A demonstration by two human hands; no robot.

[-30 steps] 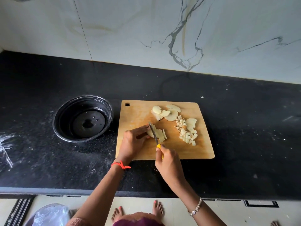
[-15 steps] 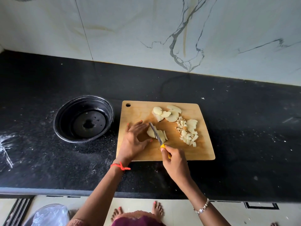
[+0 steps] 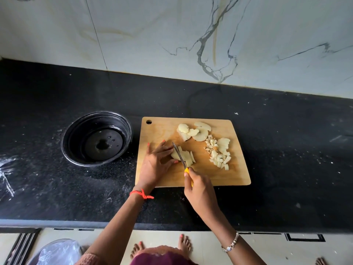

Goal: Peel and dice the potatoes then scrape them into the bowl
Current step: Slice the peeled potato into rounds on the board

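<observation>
Since a second ago the left hand has been opened up. Its fingers were curled on the potato and are now laid out straight and spread, with the thumb touching the near end of the sliced potato. The knife is gripped by its yellow handle in the right hand, and the blade is set across those slices.

All of this sits on a wooden cutting board. A diced pile lies on its right side and round slices near the far edge. The black bowl is parked just left of the board on a black speckled counter, which is streaked with white smears at the left. A grey-veined marble wall runs behind, and a pale tiled floor can be seen below.
</observation>
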